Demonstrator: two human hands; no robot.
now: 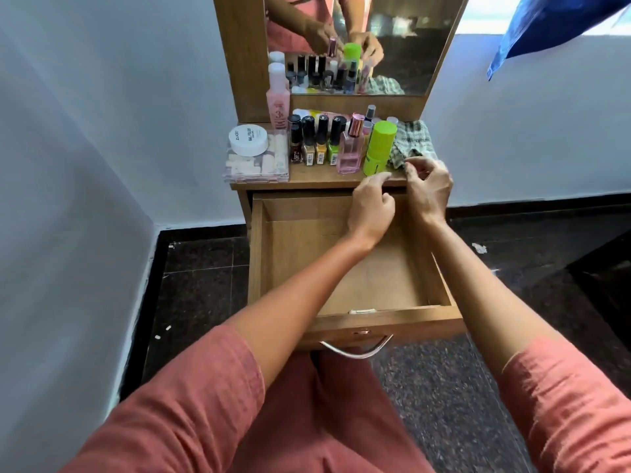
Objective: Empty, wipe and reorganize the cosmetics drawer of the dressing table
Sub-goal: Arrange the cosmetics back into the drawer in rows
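Note:
The wooden drawer (440,288) is pulled out, and no objects lie on its bare bottom. On the dressing table top (307,180) stand several nail polish bottles (321,139), a pink perfume bottle (350,148), a green bottle (377,148), a tall pink bottle (278,93), and a white jar (248,139) on a clear plastic box (256,165). A checked cloth (411,139) lies at the top's right. My right hand (428,191) pinches the cloth's front edge. My left hand (372,204) hovers over the drawer's back, fingers loosely curled by the green bottle's base, holding nothing.
A mirror (403,46) rises behind the items and reflects them and my hands. White walls close in on the left and behind. The floor (205,268) is dark stone with small white scraps. A blue cloth (546,25) hangs at the upper right. The drawer's metal handle (355,351) points toward my lap.

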